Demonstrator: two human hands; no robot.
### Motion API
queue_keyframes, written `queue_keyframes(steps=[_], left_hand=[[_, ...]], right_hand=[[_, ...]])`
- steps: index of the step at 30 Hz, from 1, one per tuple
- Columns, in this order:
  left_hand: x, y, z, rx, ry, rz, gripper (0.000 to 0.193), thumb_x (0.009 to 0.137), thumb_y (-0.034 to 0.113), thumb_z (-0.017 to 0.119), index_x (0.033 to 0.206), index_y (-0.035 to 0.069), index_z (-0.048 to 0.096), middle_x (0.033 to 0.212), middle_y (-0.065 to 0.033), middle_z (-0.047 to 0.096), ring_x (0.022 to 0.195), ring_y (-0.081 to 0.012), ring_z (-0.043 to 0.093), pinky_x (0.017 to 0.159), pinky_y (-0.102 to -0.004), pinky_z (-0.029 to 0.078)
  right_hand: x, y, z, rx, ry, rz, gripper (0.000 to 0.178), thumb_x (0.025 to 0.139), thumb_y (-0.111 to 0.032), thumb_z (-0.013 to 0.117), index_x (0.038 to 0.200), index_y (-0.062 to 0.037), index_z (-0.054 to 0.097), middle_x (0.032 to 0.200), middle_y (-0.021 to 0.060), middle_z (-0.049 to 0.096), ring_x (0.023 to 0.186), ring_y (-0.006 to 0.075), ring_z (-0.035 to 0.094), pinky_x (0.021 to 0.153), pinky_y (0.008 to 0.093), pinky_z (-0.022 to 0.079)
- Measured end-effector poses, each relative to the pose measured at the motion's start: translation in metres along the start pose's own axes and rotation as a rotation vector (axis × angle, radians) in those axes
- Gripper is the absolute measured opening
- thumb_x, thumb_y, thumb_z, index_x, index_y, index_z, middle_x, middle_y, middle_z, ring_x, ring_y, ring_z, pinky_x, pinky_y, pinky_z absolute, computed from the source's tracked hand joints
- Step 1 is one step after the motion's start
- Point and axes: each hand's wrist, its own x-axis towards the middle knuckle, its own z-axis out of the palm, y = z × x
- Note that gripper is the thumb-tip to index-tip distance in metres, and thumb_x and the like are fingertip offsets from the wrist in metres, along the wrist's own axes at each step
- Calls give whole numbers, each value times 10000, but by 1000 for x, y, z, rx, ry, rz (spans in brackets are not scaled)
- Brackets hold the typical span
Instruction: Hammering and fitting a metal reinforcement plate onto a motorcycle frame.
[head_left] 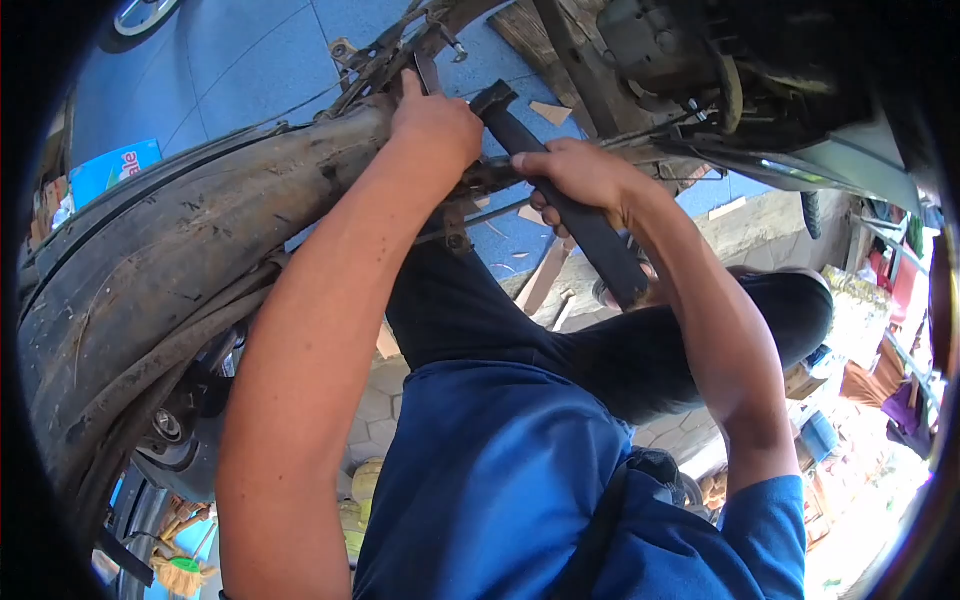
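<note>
The person wears a blue short-sleeved shirt (490,450) and black trousers (450,310).

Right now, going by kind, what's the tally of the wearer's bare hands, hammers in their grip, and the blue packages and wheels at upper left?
Hands: 2 (left hand, right hand)
Held hammer: 1
Blue package: 1
White-rimmed wheel: 1
Total: 5

The blue tiled floor (250,75) carries a pale-rimmed wheel (146,20) and a flat tan scrap (551,113).
</note>
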Motion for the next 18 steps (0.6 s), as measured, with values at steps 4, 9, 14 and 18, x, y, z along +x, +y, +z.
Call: queue_keyframes(steps=[4,9,14,18], left_hand=[[4,9,-5,-35,-27,14,290,937,195,461,991,151,744,1031,-70,708,1060,-241,651,1041,-607,258],[7,10,-19,24,-124,60,301,926,174,466,1039,138,743,1045,-82,712,1044,-248,662,1075,-594,214],[11,36,-31,83,-153,22,306,926,197,482,1052,111,747,1104,-96,702,1037,-254,666,1087,-539,221],[18,46,-11,66,-94,-29,307,937,227,479,1029,120,752,1091,-114,703,1031,-253,667,1097,-540,220]], right_hand=[[-27,3,-6,-146,110,-40,319,971,-276,536,961,41,507,718,80,555,509,164,561,439,346,498],[-73,9,-13,-130,232,10,282,980,-286,528,991,-5,502,701,71,557,495,151,556,437,317,467],[-71,18,-13,-3,225,-5,272,982,-282,523,1029,-17,481,699,55,546,479,144,540,436,308,463],[-57,16,-14,-54,253,-51,272,977,-296,527,1027,-32,481,695,45,531,488,139,538,438,308,466]])
